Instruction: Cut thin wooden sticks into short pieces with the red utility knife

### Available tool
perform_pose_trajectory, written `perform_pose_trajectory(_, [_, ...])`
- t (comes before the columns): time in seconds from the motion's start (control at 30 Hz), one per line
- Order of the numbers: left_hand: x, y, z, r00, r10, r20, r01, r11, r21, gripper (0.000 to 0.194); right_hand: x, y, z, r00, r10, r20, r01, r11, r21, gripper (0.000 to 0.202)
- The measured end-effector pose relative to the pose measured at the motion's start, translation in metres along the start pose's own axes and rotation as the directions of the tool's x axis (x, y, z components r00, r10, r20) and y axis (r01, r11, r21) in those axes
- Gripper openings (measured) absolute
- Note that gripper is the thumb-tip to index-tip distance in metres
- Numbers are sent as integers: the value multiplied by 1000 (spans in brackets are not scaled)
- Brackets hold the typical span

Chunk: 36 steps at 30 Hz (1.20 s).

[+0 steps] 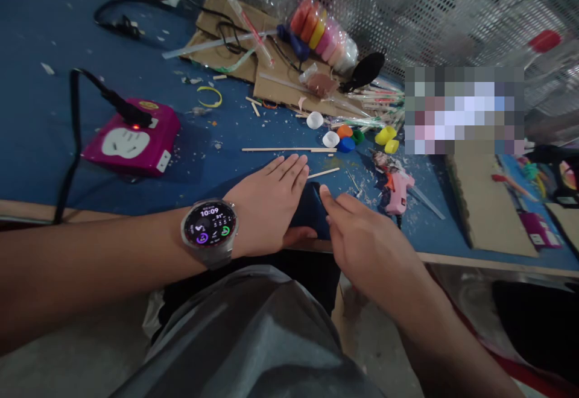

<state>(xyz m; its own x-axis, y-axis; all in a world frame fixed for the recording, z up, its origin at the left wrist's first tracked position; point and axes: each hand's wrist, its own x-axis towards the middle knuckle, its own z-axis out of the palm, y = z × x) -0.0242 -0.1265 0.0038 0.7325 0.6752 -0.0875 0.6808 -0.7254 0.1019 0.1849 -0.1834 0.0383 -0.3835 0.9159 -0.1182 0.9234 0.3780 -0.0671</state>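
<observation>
On a blue desk (pixel 36 132), a person's left hand (pixel 271 199), with a round silver watch (pixel 209 229) at the wrist, lies flat, palm down, fingers straight and together. A short, thin, pale stick (pixel 324 173) juts out beside its fingertips; a longer, thin, pale stick (pixel 275 149) lies just beyond them. The right hand (pixel 355 220) is curled, its index fingertip near the left hand; whether it grips anything, I cannot tell. To its right lies a pink plastic glue gun (pixel 398 194).
</observation>
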Motion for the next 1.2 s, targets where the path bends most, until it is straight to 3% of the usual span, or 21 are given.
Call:
perform_pose_trajectory(0.17, [-1, -1, 2, 1000, 1, -16, -1, 1000, -12, 116, -11, 13, 1, 992, -37, -121, 50, 994, 102, 56])
perform_pose_trajectory(0.3, [4, -4, -10, 1000, 12, -7, -12, 1000, -11, 113, -2, 40, -16, 982, -50, -183, 74, 989, 126, 52])
perform_pose_trajectory(0.4, [12, -10, -30, 999, 12, 41, -14, 999, 41, 90, 17, 62, -33, 972, -55, -230, 81, 991, 104, 52])
perform_pose_trajectory(0.5, [19, -20, -48, 998, -40, 52, 37, 997, 63, 49, 41, 77, -47, 969, -74, -238, 104, 988, 118, 58])
perform_pose_trajectory(0.6, [18, -29, -51, 996, 70, -47, -64, 991, 117, 21, 61, 81, -50, 965, -95, -246, 139, 976, 166, 59])
perform_pose_trajectory(0.73, [7, -33, -34, 913, 288, -288, -245, 953, 176, 18, 73, 80, -39, 987, -88, -132, 137, 890, 435, 68])
perform_pose_trajectory(0.83, [-1, -32, -21, 885, 309, -348, -279, 951, 134, 25, 69, 78, -28, 991, -137, 12, 103, 796, 596, 68])
perform_pose_trajectory(0.97, [-3, -33, -17, 905, 258, -338, -254, 966, 56, 34, 59, 76, -22, 973, -205, 110, 72, 716, 695, 63])
perform_pose_trajectory(1.03, [-3, -34, -17, 910, 232, -343, -240, 971, 20, 37, 56, 75, -20, 971, -195, 135, 49, 723, 689, 66])
perform_pose_trajectory(1.2, [-6, -35, -9, 932, 195, -305, -224, 972, -64, 26, 56, 74, -17, 969, -186, 162, 22, 720, 694, 72])
